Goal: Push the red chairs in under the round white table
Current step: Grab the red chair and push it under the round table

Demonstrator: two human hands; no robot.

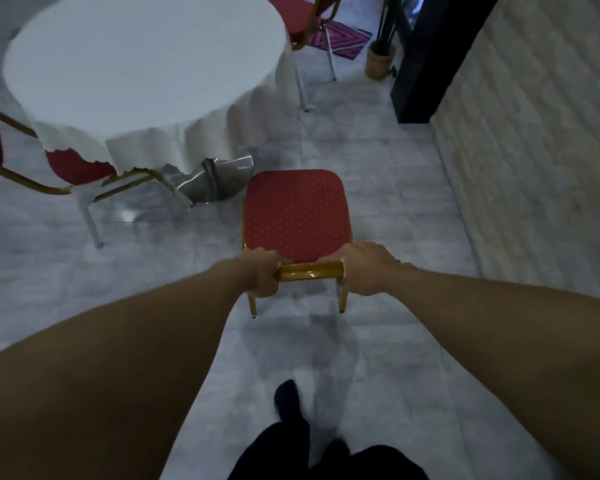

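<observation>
A red chair [296,213] with a dotted seat and gold frame stands on the floor in front of me, its seat pointing toward the round white table [142,67]. My left hand [261,271] and my right hand [364,268] both grip the gold top rail of its backrest, one at each end. The chair's seat is outside the tablecloth, near the table's shiny metal base [215,181]. A second red chair [73,168] sits at the left with its seat partly under the cloth. A third red chair [305,19] stands at the table's far right side.
A textured pale wall [534,140] runs along the right. A dark door frame [426,57] and a potted plant in a woven basket [380,60] stand at the back right, beside a pink patterned rug [340,38]. Grey tiled floor surrounds me; my dark-clad foot [286,400] is below.
</observation>
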